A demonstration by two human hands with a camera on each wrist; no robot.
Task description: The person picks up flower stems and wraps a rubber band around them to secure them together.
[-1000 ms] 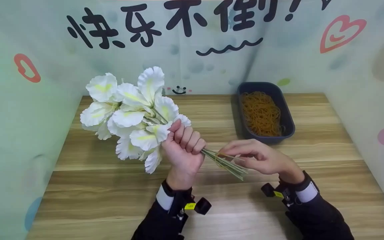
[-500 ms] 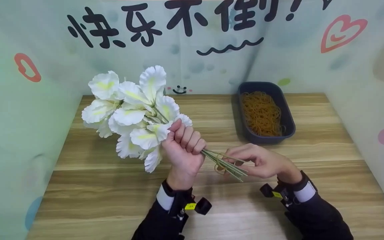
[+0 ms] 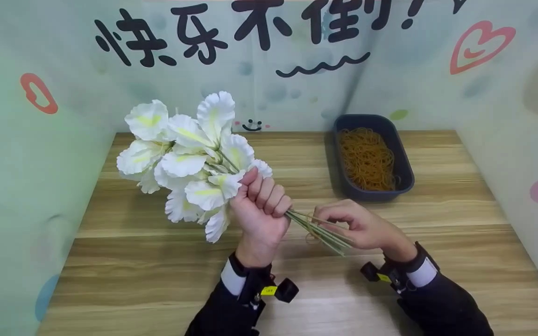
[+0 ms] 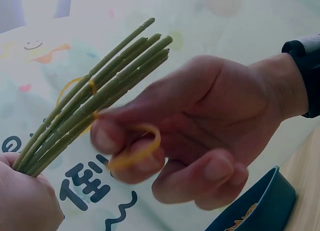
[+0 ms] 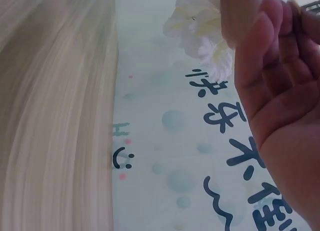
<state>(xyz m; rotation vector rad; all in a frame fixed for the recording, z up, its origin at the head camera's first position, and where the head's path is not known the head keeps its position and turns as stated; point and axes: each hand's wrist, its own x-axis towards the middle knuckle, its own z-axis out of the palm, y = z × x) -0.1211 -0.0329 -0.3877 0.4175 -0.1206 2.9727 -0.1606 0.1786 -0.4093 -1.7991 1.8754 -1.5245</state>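
Note:
My left hand (image 3: 262,203) grips a bunch of white artificial flowers (image 3: 194,161), fingers curled round the stems just below the blooms. The blooms point to the upper left, while the bare green stems (image 4: 107,86) stick out on the other side of the fist. A thin yellow rubber band (image 4: 134,157) runs around the stems and on to my right hand (image 3: 360,224). In the left wrist view, thumb and index finger pinch the band beside the stems, and a loop of it hangs over the fingers. The right wrist view shows mostly the palm, with the stems hidden.
A dark blue plastic tub (image 3: 404,172) full of brown rubber bands (image 3: 367,158) stands at the back right of the wooden table (image 3: 157,280). Printed pale backdrop walls (image 3: 297,102) enclose the back and both sides.
My right fingers have moved down along the side of the stems, drawing the rubber band into a loop below them. The left hand keeps its grip, shifting only slightly to the right.

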